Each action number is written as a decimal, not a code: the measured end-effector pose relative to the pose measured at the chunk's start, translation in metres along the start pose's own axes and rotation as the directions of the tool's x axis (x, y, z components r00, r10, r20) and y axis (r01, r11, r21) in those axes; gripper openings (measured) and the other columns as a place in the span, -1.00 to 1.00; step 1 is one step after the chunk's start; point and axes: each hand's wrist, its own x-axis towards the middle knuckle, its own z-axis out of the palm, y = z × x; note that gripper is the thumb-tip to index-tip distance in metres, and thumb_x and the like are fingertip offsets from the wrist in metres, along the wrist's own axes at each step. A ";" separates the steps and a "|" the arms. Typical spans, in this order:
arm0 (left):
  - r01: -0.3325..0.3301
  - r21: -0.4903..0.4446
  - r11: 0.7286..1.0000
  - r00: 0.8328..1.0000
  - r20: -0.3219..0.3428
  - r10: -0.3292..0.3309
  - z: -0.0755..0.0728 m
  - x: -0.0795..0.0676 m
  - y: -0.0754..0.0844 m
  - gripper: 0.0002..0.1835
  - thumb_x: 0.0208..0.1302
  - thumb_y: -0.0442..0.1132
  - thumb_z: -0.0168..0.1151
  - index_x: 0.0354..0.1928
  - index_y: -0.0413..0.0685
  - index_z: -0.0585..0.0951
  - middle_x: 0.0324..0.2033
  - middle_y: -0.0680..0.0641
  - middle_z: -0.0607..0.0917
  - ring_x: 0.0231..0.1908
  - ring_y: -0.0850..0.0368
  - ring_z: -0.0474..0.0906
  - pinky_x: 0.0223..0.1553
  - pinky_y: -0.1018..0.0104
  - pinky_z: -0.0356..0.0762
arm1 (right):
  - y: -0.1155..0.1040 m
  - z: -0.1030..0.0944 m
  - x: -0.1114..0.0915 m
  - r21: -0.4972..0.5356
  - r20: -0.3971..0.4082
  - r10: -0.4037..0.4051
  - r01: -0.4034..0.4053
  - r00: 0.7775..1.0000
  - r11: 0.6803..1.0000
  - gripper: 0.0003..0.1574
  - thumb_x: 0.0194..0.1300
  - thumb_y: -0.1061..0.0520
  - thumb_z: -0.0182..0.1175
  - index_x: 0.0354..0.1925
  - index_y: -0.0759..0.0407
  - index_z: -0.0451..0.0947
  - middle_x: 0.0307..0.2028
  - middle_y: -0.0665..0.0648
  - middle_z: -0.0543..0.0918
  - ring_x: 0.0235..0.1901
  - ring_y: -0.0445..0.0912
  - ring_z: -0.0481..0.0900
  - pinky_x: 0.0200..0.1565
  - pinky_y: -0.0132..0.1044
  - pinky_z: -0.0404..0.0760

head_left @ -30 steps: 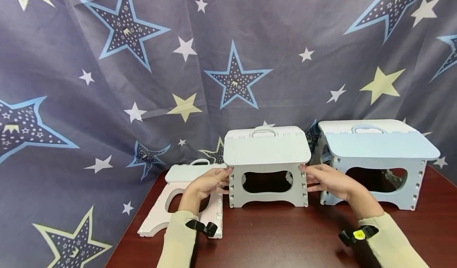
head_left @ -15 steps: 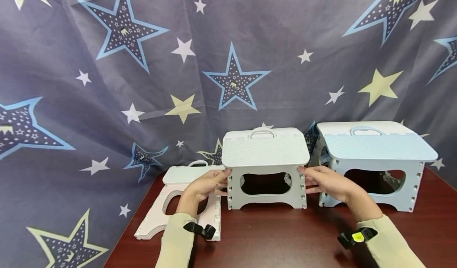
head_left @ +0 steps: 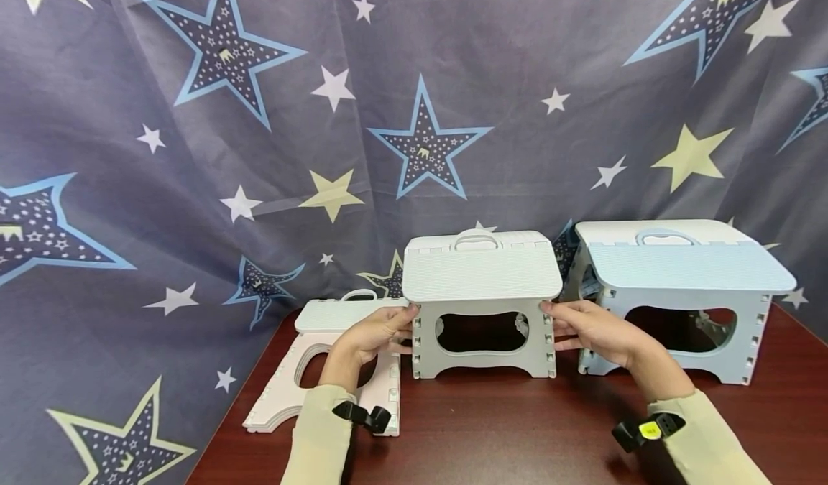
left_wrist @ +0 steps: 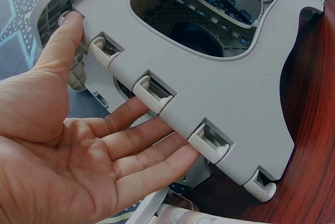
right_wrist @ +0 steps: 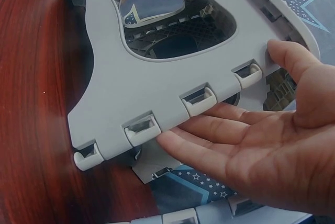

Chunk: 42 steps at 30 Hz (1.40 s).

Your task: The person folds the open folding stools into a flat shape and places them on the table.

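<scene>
A pale grey folding step stool (head_left: 481, 273) stands unfolded in the middle of the head view, with a carry handle on top and an oval hole in its front panel. My left hand (head_left: 382, 330) touches its left side; in the left wrist view the thumb (left_wrist: 62, 41) lies by the front panel's upper corner and nearly straight fingers (left_wrist: 152, 156) meet the hinged edge. On the other side, my right hand (head_left: 591, 327) touches the stool likewise, thumb (right_wrist: 293, 56) on the front panel, fingers (right_wrist: 209, 140) at the hinges. Some fingertips are hidden behind the edge.
A light blue stool (head_left: 686, 266) stands unfolded to the right. A pale pink stool (head_left: 291, 381) with a white top lies folded at the left, partly behind my left forearm. A star-patterned grey cloth (head_left: 504, 54) hangs behind the dark red wooden table (head_left: 491, 435).
The view shifts very slightly. Both hands and the grey stool otherwise stay as they were.
</scene>
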 end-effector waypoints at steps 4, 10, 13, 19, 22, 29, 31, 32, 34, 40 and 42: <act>-0.002 0.006 1.000 1.000 0.005 0.002 0.000 0.001 0.001 -0.17 0.48 0.25 0.08 0.28 -0.48 0.36 0.07 -0.24 0.64 0.21 -0.16 0.56 0.23 -0.14 0.57 | 0.000 -0.001 0.000 0.000 0.001 0.000 0.000 1.000 1.000 -0.10 0.59 -0.14 -0.02 0.42 0.63 0.11 0.49 0.56 0.11 0.37 0.26 0.40 0.21 -0.03 0.64; -0.007 0.003 1.000 1.000 0.005 0.007 0.001 0.003 0.001 -0.13 0.45 0.28 0.11 0.30 -0.49 0.35 0.06 -0.23 0.64 0.23 -0.17 0.55 0.23 -0.15 0.57 | 0.000 -0.002 -0.001 0.000 -0.008 0.003 -0.003 1.000 1.000 -0.09 0.59 -0.14 -0.02 0.41 0.63 0.11 0.49 0.56 0.11 0.39 0.29 0.36 0.21 -0.02 0.63; -0.004 -0.003 1.000 1.000 0.007 0.004 0.001 0.004 0.000 -0.16 0.42 0.30 0.13 0.24 -0.45 0.39 -0.02 -0.16 0.65 0.14 -0.07 0.59 0.22 -0.15 0.57 | 0.001 -0.002 -0.001 0.001 -0.005 0.005 -0.005 1.000 1.000 -0.10 0.59 -0.15 -0.02 0.40 0.64 0.12 0.47 0.57 0.15 0.36 0.26 0.41 0.21 -0.01 0.64; -0.009 -0.009 1.000 1.000 0.007 0.009 0.000 0.005 -0.001 -0.32 0.41 0.30 0.15 0.04 -0.26 0.48 -0.17 -0.05 0.65 -0.04 0.10 0.64 0.20 -0.14 0.59 | 0.002 -0.001 -0.001 0.001 0.002 0.000 0.000 1.000 1.000 -0.10 0.59 -0.15 -0.02 0.40 0.63 0.12 0.45 0.55 0.21 0.33 0.21 0.46 0.21 -0.01 0.64; -0.013 -0.010 1.000 1.000 0.012 0.013 0.000 0.005 -0.001 -0.42 0.43 0.28 0.14 -0.06 -0.16 0.50 -0.25 -0.01 0.64 -0.11 0.16 0.64 0.19 -0.13 0.60 | 0.002 -0.001 0.000 -0.001 0.006 -0.002 0.002 1.000 1.000 -0.10 0.59 -0.15 -0.03 0.41 0.63 0.13 0.45 0.55 0.23 0.32 0.20 0.47 0.21 0.00 0.64; -0.018 -0.009 1.000 1.000 0.015 0.018 -0.001 0.004 -0.001 -0.53 0.44 0.26 0.13 -0.23 -0.02 0.47 -0.41 0.04 0.53 -0.20 0.18 0.57 0.17 -0.13 0.62 | 0.001 -0.001 0.000 0.003 0.004 -0.004 0.004 1.000 1.000 -0.08 0.59 -0.14 -0.03 0.41 0.65 0.09 0.47 0.58 0.14 0.38 0.30 0.38 0.21 -0.02 0.64; -0.021 -0.007 1.000 1.000 0.018 0.021 -0.001 0.004 -0.001 -0.53 0.44 0.27 0.14 -0.27 0.00 0.44 -0.45 0.05 0.47 -0.23 0.19 0.53 0.17 -0.13 0.62 | 0.001 -0.001 0.000 0.002 0.004 -0.006 0.006 1.000 1.000 -0.08 0.59 -0.14 -0.03 0.42 0.65 0.08 0.48 0.59 0.12 0.39 0.32 0.35 0.22 -0.02 0.63; -0.023 -0.007 1.000 1.000 0.020 0.023 -0.001 0.004 -0.001 -0.54 0.44 0.27 0.13 -0.28 0.01 0.43 -0.46 0.06 0.45 -0.24 0.20 0.53 0.17 -0.13 0.61 | 0.001 -0.001 0.000 0.002 0.005 -0.007 0.007 1.000 1.000 -0.08 0.59 -0.14 -0.03 0.42 0.65 0.08 0.48 0.59 0.11 0.40 0.33 0.35 0.22 -0.02 0.63; -0.023 -0.005 1.000 1.000 0.019 0.023 -0.001 0.003 -0.001 -0.54 0.44 0.27 0.13 -0.30 0.03 0.42 -0.48 0.08 0.43 -0.26 0.22 0.52 0.17 -0.14 0.61 | 0.001 -0.001 0.001 0.002 0.007 -0.009 0.009 1.000 1.000 -0.08 0.59 -0.14 -0.03 0.42 0.65 0.07 0.48 0.59 0.10 0.40 0.33 0.35 0.22 -0.02 0.63; -0.019 -0.002 1.000 1.000 0.013 0.019 -0.001 0.001 -0.001 -0.55 0.47 0.25 0.11 -0.24 -0.01 0.47 -0.43 0.08 0.54 -0.22 0.22 0.57 0.17 -0.14 0.61 | 0.002 0.001 0.001 0.004 0.010 -0.004 0.004 1.000 1.000 -0.08 0.59 -0.15 -0.03 0.43 0.64 0.09 0.49 0.59 0.09 0.39 0.30 0.38 0.21 -0.02 0.64; -0.019 -0.001 1.000 1.000 0.013 0.019 -0.001 0.001 -0.002 -0.56 0.47 0.24 0.10 -0.22 -0.01 0.49 -0.41 0.08 0.57 -0.21 0.22 0.59 0.18 -0.13 0.61 | 0.002 0.002 0.001 0.005 0.011 -0.005 0.005 1.000 1.000 -0.08 0.59 -0.15 -0.03 0.43 0.64 0.09 0.49 0.59 0.09 0.38 0.30 0.38 0.21 -0.02 0.64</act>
